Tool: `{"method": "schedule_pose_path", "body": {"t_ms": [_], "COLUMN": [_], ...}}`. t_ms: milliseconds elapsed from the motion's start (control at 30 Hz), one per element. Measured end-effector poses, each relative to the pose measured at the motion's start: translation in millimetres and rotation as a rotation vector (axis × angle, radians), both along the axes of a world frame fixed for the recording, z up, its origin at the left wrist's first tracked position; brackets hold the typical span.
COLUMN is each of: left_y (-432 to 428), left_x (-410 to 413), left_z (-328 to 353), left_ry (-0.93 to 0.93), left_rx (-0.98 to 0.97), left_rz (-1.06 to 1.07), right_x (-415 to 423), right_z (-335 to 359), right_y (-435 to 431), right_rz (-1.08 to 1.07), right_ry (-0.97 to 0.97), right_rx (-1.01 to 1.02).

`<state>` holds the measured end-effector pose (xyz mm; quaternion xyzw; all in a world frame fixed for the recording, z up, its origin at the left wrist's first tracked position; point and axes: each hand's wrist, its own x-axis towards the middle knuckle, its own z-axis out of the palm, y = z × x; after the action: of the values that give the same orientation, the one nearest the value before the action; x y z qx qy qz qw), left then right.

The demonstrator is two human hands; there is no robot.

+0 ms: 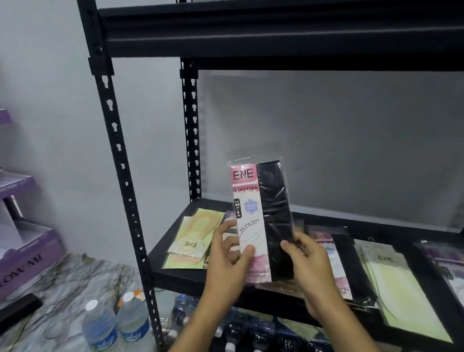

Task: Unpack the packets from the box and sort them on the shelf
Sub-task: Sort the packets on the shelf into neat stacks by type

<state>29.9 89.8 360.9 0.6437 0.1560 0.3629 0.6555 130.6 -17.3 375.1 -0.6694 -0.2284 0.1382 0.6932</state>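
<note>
Our left grip (228, 256) holds the packet (262, 203) by its lower left edge, thumb across the front of the white card and fingers behind. Our right grip (312, 265) pinches the lower right edge, thumb on the black side. We hold the packet upright, leaning slightly left, just above the front of the shelf (178, 280). Its pink label reads "ENE STOCKING", and the black stocking shows through the clear wrap.

On the shelf we see other packets lying flat:
- green packets (189, 242) at the left end
- a pink-and-black packet (332, 256) just right of our hands
- a pale yellow packet (399, 289) beside it
- a purple packet (456, 276) at the far right

Wrapped dark bottles (268, 339) lie under the shelf. Two water bottles (99, 329) stand on the marbled surface (72, 280) to the left, near a purple display stand (10, 264) marked "FOLLOW ME".
</note>
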Motion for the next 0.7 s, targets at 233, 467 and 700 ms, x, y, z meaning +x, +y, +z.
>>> {"method": "schedule_pose_path", "body": {"t_ms": [233,467,700], "left_y": [-23.8,-49.6,-81.0], "left_x": [22.8,73.8,130.3], "left_z": [-2.7,-2.9,-10.1], "left_ry": [0.024,0.32,0.565], "left_rx": [0.019,0.208,0.623], "left_rz": [-0.066,-0.073,0.053], "right_x": [20.7,59.5,96.9], "right_z": [-11.8,-25.5,-29.0], "right_y": [-37.9,-77.7,-107.4], "right_rz": [-0.137,-0.32,-0.455], "right_ry": [-0.12,-0.203,-0.307], "right_rx": [-0.076,-0.292,-0.52]}}
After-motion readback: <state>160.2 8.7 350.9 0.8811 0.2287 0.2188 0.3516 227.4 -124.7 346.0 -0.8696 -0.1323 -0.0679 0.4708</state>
